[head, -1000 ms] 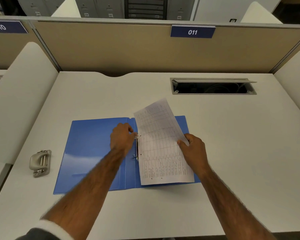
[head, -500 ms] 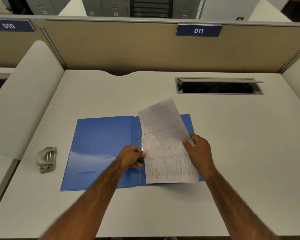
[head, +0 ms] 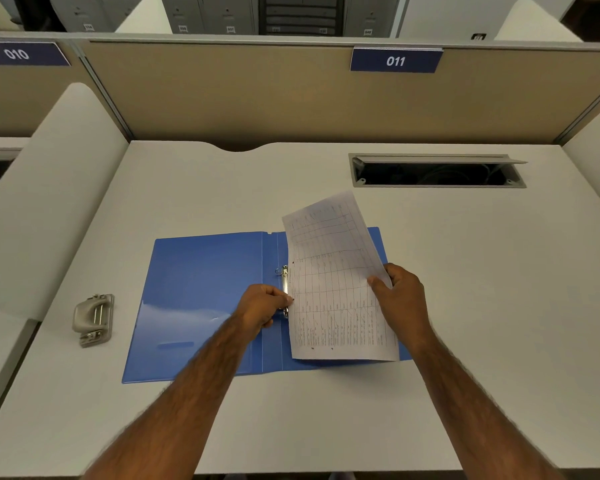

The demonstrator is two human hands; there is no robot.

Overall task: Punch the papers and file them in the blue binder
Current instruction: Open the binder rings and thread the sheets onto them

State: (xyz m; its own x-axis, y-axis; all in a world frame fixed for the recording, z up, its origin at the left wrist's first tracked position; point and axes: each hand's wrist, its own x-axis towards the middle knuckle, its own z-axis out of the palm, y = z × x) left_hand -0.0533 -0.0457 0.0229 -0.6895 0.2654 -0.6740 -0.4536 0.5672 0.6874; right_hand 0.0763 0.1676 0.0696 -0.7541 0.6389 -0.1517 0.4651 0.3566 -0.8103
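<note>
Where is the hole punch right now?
In the head view, the hole punch lies near the left edge of the desk, left of the blue binder.

Left forearm (head: 187,393) bare, coming in from below-left of the paper (head: 336,289). My left hand (head: 262,306) sits at the paper's left edge, knuckles up, fingers curled, fingertips pinching that edge about midway. Right forearm (head: 465,393) bare, coming in from below-right. My right hand (head: 402,296) grips the paper's right edge, thumb (head: 378,284) on the top face, fingers curled behind.
</note>
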